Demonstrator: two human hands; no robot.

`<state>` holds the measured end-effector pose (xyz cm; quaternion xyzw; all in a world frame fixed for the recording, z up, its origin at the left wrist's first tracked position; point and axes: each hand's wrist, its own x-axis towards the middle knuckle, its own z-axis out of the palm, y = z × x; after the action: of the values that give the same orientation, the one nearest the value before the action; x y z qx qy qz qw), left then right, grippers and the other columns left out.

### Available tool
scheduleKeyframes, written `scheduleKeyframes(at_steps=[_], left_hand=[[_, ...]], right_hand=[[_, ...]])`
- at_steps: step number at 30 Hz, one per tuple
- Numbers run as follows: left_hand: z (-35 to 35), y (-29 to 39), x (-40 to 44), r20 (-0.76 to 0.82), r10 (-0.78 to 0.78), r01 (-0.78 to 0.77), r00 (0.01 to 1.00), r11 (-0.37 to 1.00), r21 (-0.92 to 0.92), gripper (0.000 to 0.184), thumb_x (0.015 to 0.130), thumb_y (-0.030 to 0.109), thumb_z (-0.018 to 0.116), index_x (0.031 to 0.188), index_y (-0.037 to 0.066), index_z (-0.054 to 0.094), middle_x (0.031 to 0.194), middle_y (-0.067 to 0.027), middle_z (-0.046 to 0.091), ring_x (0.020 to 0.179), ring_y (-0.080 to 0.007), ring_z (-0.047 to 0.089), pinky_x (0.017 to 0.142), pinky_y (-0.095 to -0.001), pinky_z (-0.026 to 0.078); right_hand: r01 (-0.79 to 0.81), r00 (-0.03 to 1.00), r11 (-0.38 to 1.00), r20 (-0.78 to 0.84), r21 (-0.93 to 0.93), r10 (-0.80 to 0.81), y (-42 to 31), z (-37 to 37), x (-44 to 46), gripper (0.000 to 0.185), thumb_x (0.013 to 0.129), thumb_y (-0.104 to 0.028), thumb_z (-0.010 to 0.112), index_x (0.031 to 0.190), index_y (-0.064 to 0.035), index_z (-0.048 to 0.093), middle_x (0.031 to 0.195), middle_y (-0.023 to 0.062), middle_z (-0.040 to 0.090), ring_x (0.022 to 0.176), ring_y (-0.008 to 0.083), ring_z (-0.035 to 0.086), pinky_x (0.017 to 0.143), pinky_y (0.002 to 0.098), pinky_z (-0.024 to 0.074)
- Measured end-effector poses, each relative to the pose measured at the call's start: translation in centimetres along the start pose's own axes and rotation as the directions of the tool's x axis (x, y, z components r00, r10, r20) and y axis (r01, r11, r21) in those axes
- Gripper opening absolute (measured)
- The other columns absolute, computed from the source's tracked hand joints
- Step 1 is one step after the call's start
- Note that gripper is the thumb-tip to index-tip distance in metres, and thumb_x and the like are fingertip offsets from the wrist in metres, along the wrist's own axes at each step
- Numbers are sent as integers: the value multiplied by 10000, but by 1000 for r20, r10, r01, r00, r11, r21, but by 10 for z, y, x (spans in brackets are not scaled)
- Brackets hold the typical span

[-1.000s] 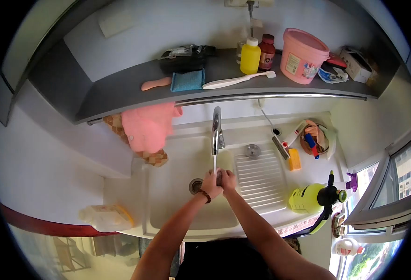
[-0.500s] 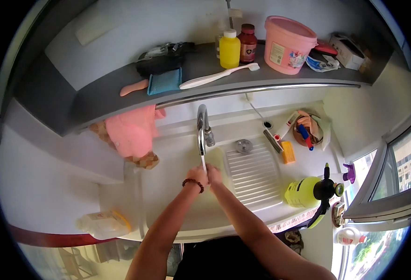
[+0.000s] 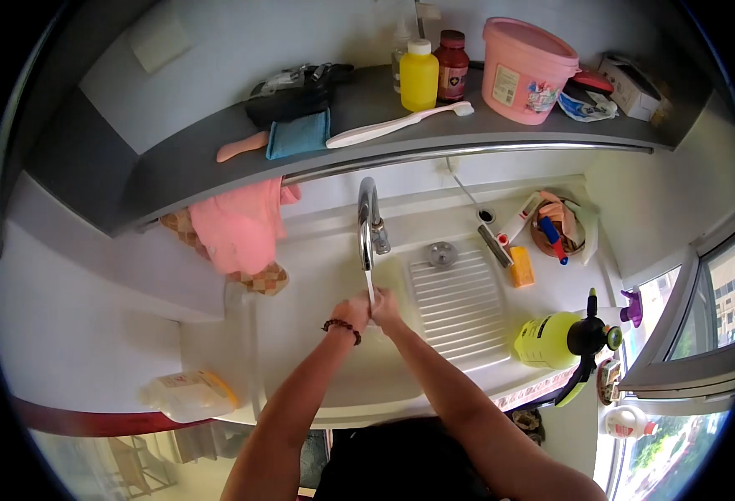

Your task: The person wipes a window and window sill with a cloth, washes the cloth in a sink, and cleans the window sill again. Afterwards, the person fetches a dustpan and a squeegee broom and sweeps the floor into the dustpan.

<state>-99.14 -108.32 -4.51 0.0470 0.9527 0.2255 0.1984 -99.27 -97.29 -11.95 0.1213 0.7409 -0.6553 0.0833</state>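
Your two hands are together under a running faucet [image 3: 367, 221], over the sink [image 3: 296, 355].
Left hand [image 3: 349, 311], dark beaded bracelet [image 3: 342, 331] on its wrist, is up against your right hand [image 3: 387, 309]; fingers mostly hidden from you, so can't tell if either is closed or gripping anything between them. Water stream [image 3: 371, 285] drops from the spout right where your hands meet, both forearms reaching in from the bottom edge. Ribbed drainboard [image 3: 459, 313] is just to your right, metal strainer [image 3: 443, 255] at its far end; orange-yellow sponge [image 3: 522, 267] and yellow-green pump sprayer [image 3: 547, 341] sit past it. Pink cloth [image 3: 235, 232] hangs at your far left.
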Motion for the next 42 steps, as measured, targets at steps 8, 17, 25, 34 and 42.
scheduleKeyframes(at_steps=[8, 17, 25, 34, 42], left_hand=[[-6, -3, 10, 201, 10, -14, 980, 1000, 21, 375, 839, 380, 668, 994, 44, 728, 937, -237, 712, 954, -386, 683, 876, -464, 543], [17, 6, 11, -122, 501, -514, 857, 848, -131, 692, 795, 104, 741, 1427, 105, 460, 1378, -156, 557, 1209, -388, 564, 981, -432, 512], [-10, 21, -7, 16, 433, -377, 901, 766, 520, 671, 819, 140, 688, 1440, 59, 448, 1499, -190, 424, 1241, -324, 549, 947, -446, 498], [5, -10, -8, 77, 293, -302, 953, 909, 287, 670, 885, 136, 614, 1475, 40, 312, 1401, -197, 462, 1173, -374, 539, 946, -468, 487], [2, -15, 7, -14, 69, -64, 998, 975, 215, 330, 843, 188, 655, 1147, 62, 636, 1012, -205, 698, 928, -384, 678, 810, -491, 563]], right_hand=[[390, 920, 841, 182, -375, -346, -7, -15, 9, 463, 1014, -400, 491, 883, 17, 643, 755, 217, 657, 702, 379, 643, 635, 461, 497], [-462, 867, 483, 264, 744, 422, 30, -27, 19, 257, 1015, -291, 457, 1000, -124, 652, 899, 40, 674, 751, 164, 645, 609, 333, 533], [-522, 844, 422, 376, 741, 383, -15, -8, 0, 393, 1046, -409, 358, 1196, -131, 592, 1044, 68, 672, 921, 248, 645, 788, 412, 525], [-247, 965, 957, -51, 154, 257, -14, 4, 5, 538, 1039, -469, 418, 1000, 4, 670, 941, 212, 673, 957, 348, 655, 842, 423, 513], [-3, 994, 910, 95, -414, 47, -9, -1, 4, 484, 1027, -387, 393, 907, -41, 709, 868, 274, 676, 867, 466, 655, 776, 517, 523]])
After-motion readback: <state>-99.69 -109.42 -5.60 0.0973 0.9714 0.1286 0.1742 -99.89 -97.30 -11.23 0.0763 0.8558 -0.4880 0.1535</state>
